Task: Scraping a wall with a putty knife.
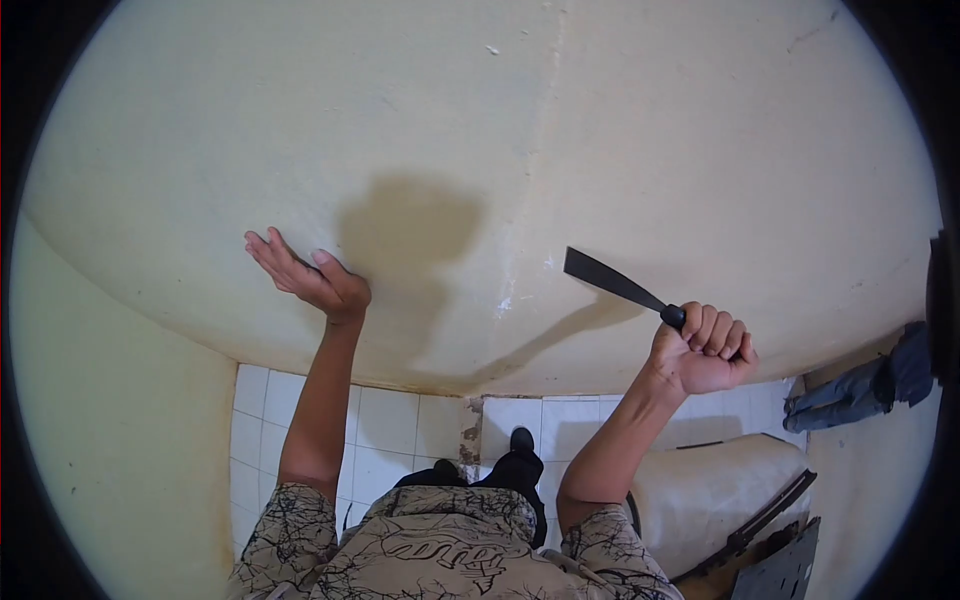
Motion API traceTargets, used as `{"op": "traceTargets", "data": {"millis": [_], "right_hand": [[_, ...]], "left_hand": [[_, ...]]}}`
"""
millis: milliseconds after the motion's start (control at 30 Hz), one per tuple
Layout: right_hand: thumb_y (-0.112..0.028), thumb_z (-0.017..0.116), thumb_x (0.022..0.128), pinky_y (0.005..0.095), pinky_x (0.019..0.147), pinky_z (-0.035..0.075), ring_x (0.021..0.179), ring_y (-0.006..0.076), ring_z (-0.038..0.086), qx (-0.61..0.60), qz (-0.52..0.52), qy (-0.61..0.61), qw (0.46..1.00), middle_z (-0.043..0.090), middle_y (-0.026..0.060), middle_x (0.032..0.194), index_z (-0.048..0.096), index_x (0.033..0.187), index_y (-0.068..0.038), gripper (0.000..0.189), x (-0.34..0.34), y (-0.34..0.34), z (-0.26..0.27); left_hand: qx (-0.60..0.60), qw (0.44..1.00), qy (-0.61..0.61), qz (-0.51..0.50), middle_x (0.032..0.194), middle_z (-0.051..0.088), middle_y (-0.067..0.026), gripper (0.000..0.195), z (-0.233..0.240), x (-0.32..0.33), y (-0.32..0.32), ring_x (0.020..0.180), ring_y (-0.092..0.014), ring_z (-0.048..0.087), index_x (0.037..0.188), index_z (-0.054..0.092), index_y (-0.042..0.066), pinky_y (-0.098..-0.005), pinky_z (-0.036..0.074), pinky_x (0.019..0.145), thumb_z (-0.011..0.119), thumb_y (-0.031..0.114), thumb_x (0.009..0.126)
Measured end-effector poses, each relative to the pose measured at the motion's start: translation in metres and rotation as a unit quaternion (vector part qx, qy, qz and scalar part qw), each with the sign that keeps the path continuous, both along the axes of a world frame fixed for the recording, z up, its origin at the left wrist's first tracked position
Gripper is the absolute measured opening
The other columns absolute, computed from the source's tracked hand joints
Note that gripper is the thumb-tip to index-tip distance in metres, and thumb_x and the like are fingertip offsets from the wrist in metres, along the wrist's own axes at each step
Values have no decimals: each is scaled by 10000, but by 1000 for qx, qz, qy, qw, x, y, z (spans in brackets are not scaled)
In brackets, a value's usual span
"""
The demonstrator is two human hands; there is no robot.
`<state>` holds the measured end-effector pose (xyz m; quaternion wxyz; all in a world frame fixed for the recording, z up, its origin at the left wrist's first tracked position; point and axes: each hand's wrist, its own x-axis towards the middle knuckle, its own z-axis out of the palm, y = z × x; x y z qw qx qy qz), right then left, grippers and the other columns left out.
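Observation:
My right hand (709, 349) is closed around the black handle of a putty knife (611, 277). Its flat, dark blade points up and to the left, and its long shadow falls on the pale yellow wall (675, 150) in front of me. Whether the blade's tip touches the wall, I cannot tell. Empty, with thumb and fingers spread, my left hand (311, 277) is raised by the wall on the left; contact with it is not clear. Between the hands a faint vertical seam (534, 150) runs down the wall, with white scuffed patches (505, 300) low on it.
White floor tiles (386, 420) meet the wall's foot, broken by a rough strip (470, 431) near my shoes. A bulky pale object (705, 480) and a dark metal rail (772, 510) stand at lower right. Another person in jeans (840, 394) is at the right edge. A side wall (120, 420) bounds the left.

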<state>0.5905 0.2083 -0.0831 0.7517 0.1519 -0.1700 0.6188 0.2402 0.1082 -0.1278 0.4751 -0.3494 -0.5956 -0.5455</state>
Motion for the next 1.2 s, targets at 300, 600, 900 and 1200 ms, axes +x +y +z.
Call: {"op": "traceTargets", "data": {"millis": [300, 600, 900, 1200], "right_hand": [[-202, 444, 797, 253, 403, 192, 385, 92, 177, -67, 35, -20, 997, 243, -53, 432, 319, 501, -167, 323, -61, 0, 0], [-243, 443, 829, 233, 411, 201, 393, 72, 212, -33, 52, -28, 998, 280, -74, 437, 329, 526, -189, 327, -62, -4, -3], [-233, 439, 845, 255, 426, 191, 408, 91, 177, 63, -70, -2, 996, 249, -37, 446, 319, 523, -156, 352, -1, -10, 17], [-371, 441, 917, 244, 464, 252, 447, 89, 274, 75, -117, -178, 974, 311, -27, 505, 345, 619, -138, 390, -43, -28, 25]], "left_hand": [[-20, 1000, 4, 11, 1476, 202, -277, 575, -6, -5, -4, 1373, -444, 160, 1365, 319, -76, -531, 118, 1088, 371, 224, 877], [-21, 1000, -12, 11, 1469, 201, -291, 567, -3, -2, -7, 1357, -478, 168, 1359, 313, -91, -543, 123, 1079, 373, 230, 895], [-12, 1000, 8, 7, 1463, 226, -284, 559, -4, -2, -1, 1358, -461, 185, 1358, 323, -83, -544, 129, 1079, 368, 240, 903], [-11, 1000, -10, 5, 1457, 245, -276, 562, -13, -9, 2, 1363, -450, 170, 1361, 333, -61, -537, 124, 1079, 408, 281, 921]]}}
